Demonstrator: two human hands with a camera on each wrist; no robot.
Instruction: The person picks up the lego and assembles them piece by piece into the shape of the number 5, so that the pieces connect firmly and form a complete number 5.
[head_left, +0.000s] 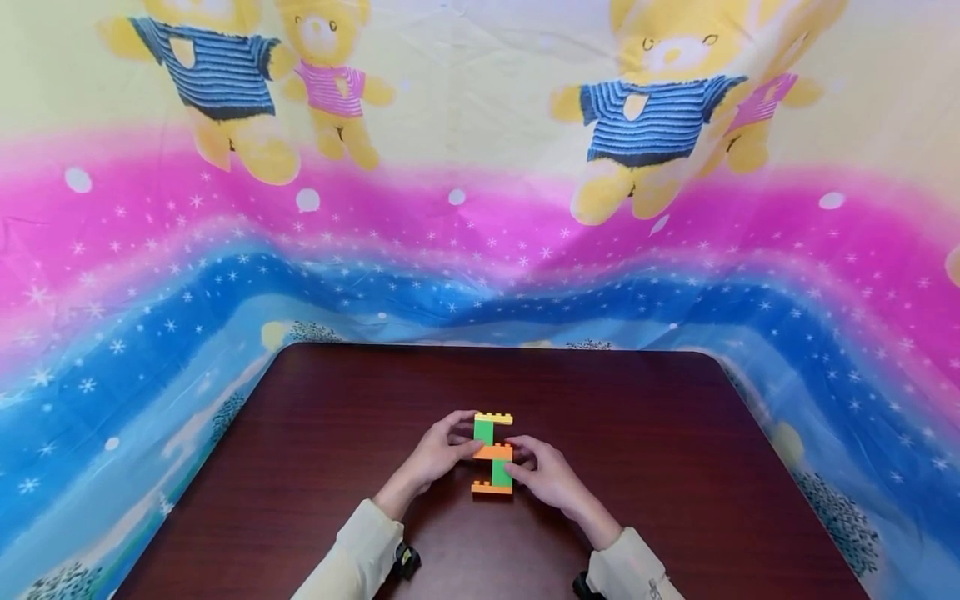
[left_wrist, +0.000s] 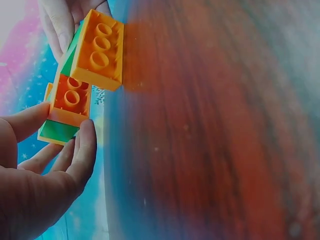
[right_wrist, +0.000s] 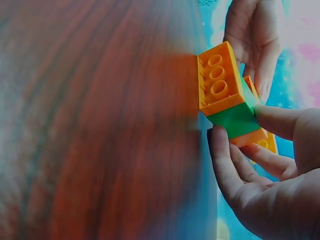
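Note:
Both hands hold a zigzag stack of toy building bricks, its hollow underside showing in both wrist views. In the head view it runs from a yellow brick [head_left: 501,419] through an upper green brick [head_left: 483,432] and a middle orange brick [head_left: 492,452] to a lower green brick [head_left: 501,473] and a bottom orange brick [head_left: 491,490]. My left hand [head_left: 437,452] pinches the left end of the middle orange brick [left_wrist: 71,98]. On the other side, my right hand [head_left: 549,475] grips the lower green brick [right_wrist: 234,121] between thumb and fingers.
A dark reddish-brown table [head_left: 645,417] with rounded far corners lies under the hands. Behind and beside it hangs a patterned cloth [head_left: 450,225] with bears and snowflakes. Black straps [head_left: 406,561] sit at the cuffs.

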